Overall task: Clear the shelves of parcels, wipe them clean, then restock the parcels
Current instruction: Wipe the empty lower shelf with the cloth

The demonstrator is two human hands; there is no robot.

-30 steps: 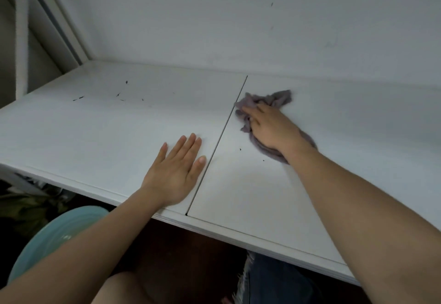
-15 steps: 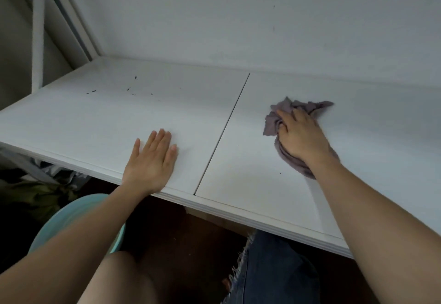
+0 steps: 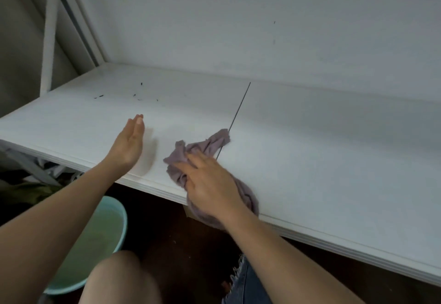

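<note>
A white shelf (image 3: 322,151) runs across the view, split by a thin seam down its middle. A crumpled mauve cloth (image 3: 202,151) lies near the front edge, just left of the seam. My right hand (image 3: 210,184) presses on it with spread fingers. My left hand (image 3: 130,143) stands on edge with straight fingers on the left panel, a short way left of the cloth. Dark specks (image 3: 138,94) of dirt lie on the left panel near the back. No parcels are in view.
A light blue basin (image 3: 114,213) with water sits on the dark floor below the shelf's front edge, by my knee (image 3: 119,277). White frame posts (image 3: 49,41) rise at the shelf's left end. A white wall backs the shelf.
My right hand has dragged the cloth from the right panel leftward across the seam and toward the front edge. My left hand has lifted from lying flat and turned onto its edge.
</note>
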